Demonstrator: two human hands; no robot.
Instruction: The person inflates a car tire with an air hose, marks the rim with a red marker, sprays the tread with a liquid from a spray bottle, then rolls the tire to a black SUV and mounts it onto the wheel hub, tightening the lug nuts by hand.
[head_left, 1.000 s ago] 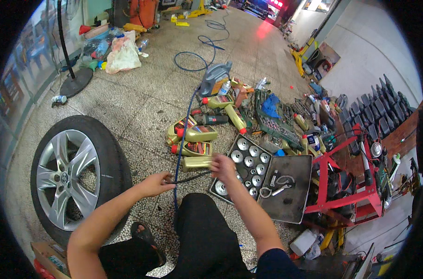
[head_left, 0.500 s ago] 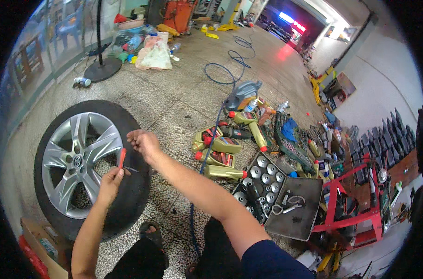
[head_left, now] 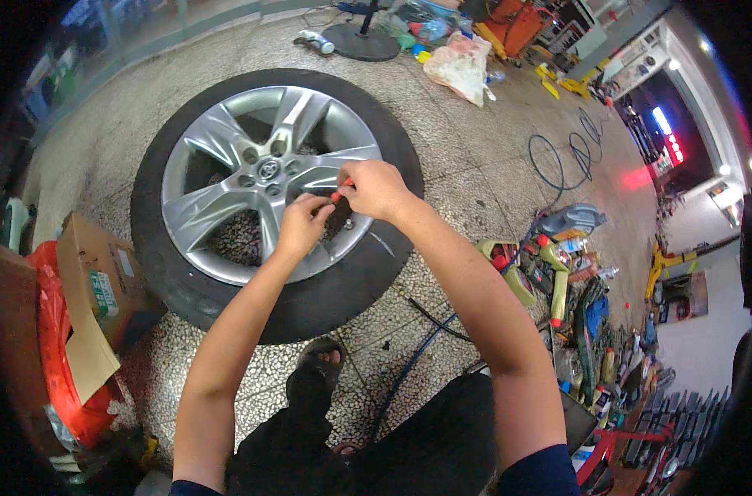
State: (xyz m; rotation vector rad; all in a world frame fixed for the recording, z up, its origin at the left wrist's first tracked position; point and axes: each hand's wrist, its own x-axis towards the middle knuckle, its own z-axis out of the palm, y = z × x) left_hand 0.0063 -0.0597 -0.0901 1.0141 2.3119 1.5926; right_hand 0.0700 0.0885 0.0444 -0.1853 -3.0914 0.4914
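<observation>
Meeting over the right part of a silver wheel rim (head_left: pixel 215 201), the 2 bare hands work close together, just above the middle of the frame. The right hand (head_left: pixel 376 188) pinches a slim red-orange piece (head_left: pixel 335 197) with curled fingertips; the left hand (head_left: pixel 302 225) has thumb and forefinger drawn near its lower end (whether they grip it, I cannot tell). Around the rim sits a black tyre (head_left: pixel 157 248), flat on the speckled floor (head_left: pixel 467 198). A cardboard box (head_left: pixel 103 269) stands at lower left.
</observation>
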